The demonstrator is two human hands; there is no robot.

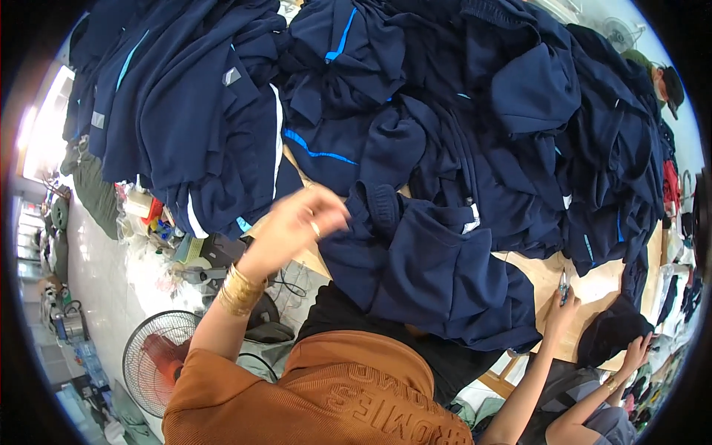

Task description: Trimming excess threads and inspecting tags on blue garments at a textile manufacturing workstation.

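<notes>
A navy-blue garment (437,259) with a ribbed band and a small white label lies bunched across the near edge of the table, in front of my body. My left hand (300,222), with gold bangles and a ring, is raised over its left part. Its fingers are curled together and slightly blurred; whatever may be between them is hidden. Off to the right, my right hand (561,315) is closed around a small pair of thread snips (564,285), blades pointing away from me over bare wood beside the garment.
Large heaps of navy garments (185,111) with blue and white trims cover the wooden table (601,278). At the right, a seated co-worker's hand (636,352) is by a dark cloth (612,334). A standing fan (159,356) is on the floor at my left.
</notes>
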